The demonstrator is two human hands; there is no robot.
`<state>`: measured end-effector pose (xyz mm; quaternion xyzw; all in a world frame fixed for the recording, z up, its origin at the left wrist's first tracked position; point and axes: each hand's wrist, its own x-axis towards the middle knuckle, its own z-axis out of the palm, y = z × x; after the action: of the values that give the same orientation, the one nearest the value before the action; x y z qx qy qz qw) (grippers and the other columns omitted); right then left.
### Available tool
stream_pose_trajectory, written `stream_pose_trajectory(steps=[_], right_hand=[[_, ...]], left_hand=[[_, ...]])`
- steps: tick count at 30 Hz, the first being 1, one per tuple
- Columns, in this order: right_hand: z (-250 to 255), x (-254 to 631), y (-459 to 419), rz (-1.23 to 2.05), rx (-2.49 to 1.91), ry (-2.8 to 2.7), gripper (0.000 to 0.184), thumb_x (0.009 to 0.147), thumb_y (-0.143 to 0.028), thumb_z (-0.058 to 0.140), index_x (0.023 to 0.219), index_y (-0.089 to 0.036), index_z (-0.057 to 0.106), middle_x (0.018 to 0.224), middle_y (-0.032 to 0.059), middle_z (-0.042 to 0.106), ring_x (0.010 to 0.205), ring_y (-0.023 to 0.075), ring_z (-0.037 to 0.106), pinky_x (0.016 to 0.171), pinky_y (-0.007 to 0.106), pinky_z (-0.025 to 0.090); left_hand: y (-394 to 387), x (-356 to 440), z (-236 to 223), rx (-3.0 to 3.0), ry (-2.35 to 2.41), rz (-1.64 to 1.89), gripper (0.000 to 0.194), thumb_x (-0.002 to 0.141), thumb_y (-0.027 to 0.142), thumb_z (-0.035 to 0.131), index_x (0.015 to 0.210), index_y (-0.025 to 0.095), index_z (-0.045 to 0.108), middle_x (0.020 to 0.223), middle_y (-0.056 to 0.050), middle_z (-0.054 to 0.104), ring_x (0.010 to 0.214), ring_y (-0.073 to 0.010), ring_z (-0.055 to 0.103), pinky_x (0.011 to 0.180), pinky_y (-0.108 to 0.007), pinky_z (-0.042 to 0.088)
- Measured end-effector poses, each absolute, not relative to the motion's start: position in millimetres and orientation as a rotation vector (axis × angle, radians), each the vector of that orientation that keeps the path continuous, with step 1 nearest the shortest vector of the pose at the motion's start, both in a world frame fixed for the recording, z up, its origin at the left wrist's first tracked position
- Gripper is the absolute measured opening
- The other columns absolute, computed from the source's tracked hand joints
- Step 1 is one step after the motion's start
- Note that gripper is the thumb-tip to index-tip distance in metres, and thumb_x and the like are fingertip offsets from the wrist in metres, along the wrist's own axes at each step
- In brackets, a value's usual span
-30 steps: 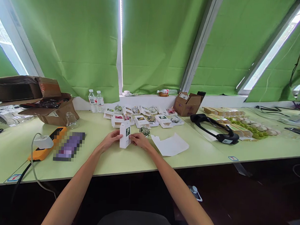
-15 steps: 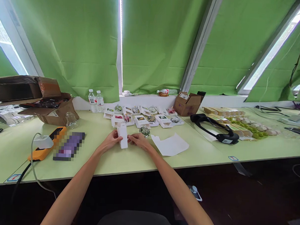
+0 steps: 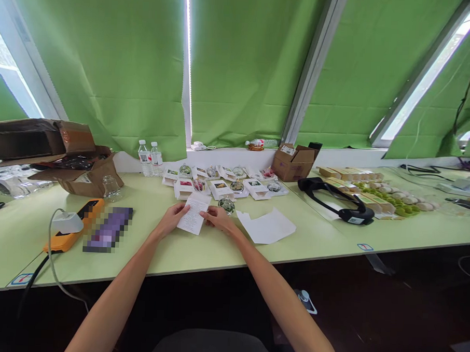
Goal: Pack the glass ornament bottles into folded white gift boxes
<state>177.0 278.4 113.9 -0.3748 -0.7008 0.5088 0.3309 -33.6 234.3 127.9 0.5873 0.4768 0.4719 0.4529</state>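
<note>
Between my two hands, above the table, a small white box shows a broad face covered in fine print. My left hand is closed on its left side, thumb on the face. At the opposite side my right hand pinches the edge, its fingers partly hidden behind. Just beyond my right hand lies a round clear ornament with dark green filling. To the right rests a torn-looking white sheet. Behind are several open white boxes, with clear ornaments such as the one with red filling beside them.
On the left are an orange power strip, a phone-like blurred object and brown cartons. Two water bottles stand by the wall. A black headset and egg-carton-like trays lie to the right. The table's front edge is near.
The white box has turned from its narrow plain side to its broad printed face. Both hands stay in nearly the same place.
</note>
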Motion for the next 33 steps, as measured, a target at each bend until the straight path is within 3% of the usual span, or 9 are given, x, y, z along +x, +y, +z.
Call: stream_pose_trajectory(steps=[3, 8, 13, 23, 33], right_hand=[[112, 177, 281, 1.349, -0.960, -1.831, 0.044, 0.077, -0.056, 0.065, 0.102, -0.019, 0.067, 0.079, 0.0048, 0.068, 0.060, 0.0133, 0.057, 0.055, 0.023, 0.044], [115, 178, 279, 1.300, -0.962, -1.901, 0.045, 0.082, -0.059, 0.056, 0.089, -0.017, 0.069, 0.074, 0.0046, 0.066, 0.059, 0.0131, 0.056, 0.054, 0.023, 0.043], [119, 178, 275, 1.336, -0.981, -1.844, 0.047, 0.081, -0.056, 0.060, 0.107, -0.018, 0.068, 0.079, 0.0051, 0.068, 0.061, 0.0136, 0.058, 0.056, 0.023, 0.045], [116, 181, 276, 1.326, -0.906, -1.924, 0.041, 0.080, -0.053, 0.061, 0.096, -0.017, 0.073, 0.081, 0.0052, 0.070, 0.066, 0.0135, 0.059, 0.059, 0.023, 0.045], [108, 178, 283, 1.382, -1.014, -1.841, 0.039, 0.083, -0.044, 0.063, 0.110, -0.016, 0.066, 0.083, 0.0073, 0.071, 0.062, 0.0110, 0.058, 0.053, 0.020, 0.044]], left_hand=[[235, -35, 128, 1.421, 1.164, 1.185, 0.057, 0.079, 0.064, 0.054, 0.106, 0.015, 0.063, 0.100, -0.010, 0.072, 0.088, -0.0262, 0.067, 0.075, -0.036, 0.053], [234, -38, 128, 1.399, 1.164, 1.213, 0.052, 0.078, 0.059, 0.060, 0.110, 0.017, 0.060, 0.100, -0.009, 0.071, 0.092, -0.0253, 0.067, 0.081, -0.037, 0.052], [235, -40, 125, 1.371, 1.208, 1.240, 0.057, 0.075, 0.055, 0.065, 0.119, 0.021, 0.053, 0.101, -0.007, 0.070, 0.093, -0.0251, 0.067, 0.082, -0.039, 0.052], [241, -46, 121, 1.341, 1.261, 1.215, 0.064, 0.068, 0.051, 0.073, 0.121, 0.021, 0.051, 0.106, -0.010, 0.069, 0.091, -0.0255, 0.067, 0.077, -0.037, 0.053], [241, -67, 119, 1.295, 1.375, 1.139, 0.065, 0.065, 0.048, 0.078, 0.118, 0.019, 0.055, 0.103, -0.012, 0.069, 0.082, -0.0233, 0.068, 0.065, -0.032, 0.053]])
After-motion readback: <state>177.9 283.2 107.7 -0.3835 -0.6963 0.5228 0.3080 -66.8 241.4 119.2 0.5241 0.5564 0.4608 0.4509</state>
